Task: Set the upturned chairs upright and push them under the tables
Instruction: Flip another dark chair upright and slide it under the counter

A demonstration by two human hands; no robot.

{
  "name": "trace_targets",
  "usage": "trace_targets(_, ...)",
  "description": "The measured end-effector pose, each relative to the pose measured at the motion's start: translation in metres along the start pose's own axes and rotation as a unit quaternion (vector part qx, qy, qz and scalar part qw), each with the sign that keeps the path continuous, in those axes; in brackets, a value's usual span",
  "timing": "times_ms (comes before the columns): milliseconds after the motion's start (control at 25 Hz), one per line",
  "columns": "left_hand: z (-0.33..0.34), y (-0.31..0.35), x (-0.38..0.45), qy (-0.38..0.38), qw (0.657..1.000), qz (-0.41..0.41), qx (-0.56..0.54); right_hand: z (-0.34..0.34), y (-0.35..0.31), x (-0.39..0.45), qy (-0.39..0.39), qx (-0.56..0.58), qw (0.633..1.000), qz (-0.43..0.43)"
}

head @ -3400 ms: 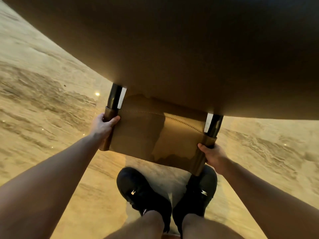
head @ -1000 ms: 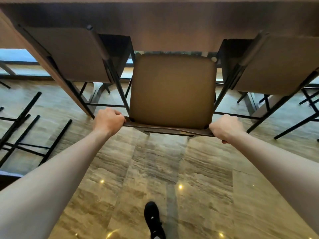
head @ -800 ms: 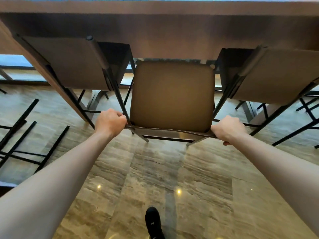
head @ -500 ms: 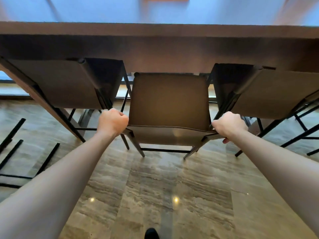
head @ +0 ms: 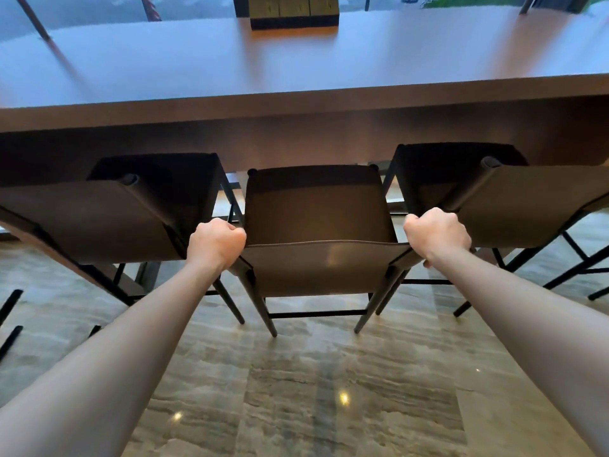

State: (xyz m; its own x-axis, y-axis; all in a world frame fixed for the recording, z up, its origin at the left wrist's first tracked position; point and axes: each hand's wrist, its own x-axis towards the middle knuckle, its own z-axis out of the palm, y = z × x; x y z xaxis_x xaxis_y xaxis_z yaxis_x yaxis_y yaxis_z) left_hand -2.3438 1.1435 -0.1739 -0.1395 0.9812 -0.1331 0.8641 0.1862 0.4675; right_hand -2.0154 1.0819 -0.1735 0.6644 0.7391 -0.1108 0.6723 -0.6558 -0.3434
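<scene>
A brown leather chair with black legs stands upright in front of me, its seat's far end under the edge of the long brown table. My left hand is closed around the left top corner of its backrest. My right hand grips the right top corner. A matching upright chair sits to its left and another to its right, both tucked partly under the table.
A dark wooden box stands on the table's far side. Black chair legs lie low on the floor at the left edge. Polished stone floor stretches behind the chair toward me.
The chair has slid forward under the table between its two neighbours, both hands staying on the backrest. My view has lifted, so the tabletop now shows.
</scene>
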Motion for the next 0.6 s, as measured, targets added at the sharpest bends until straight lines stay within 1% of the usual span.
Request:
trace_targets(360, -0.001, 0.018, 0.043, -0.003, 1.0, -0.014, 0.019, -0.003, -0.028, 0.042, -0.024, -0.022, 0.999, -0.006)
trace_targets(600, -0.005, 0.027, 0.057, -0.028, 0.999, -0.024, 0.024, -0.005, -0.038, 0.055, -0.049, -0.051, 0.997, -0.012)
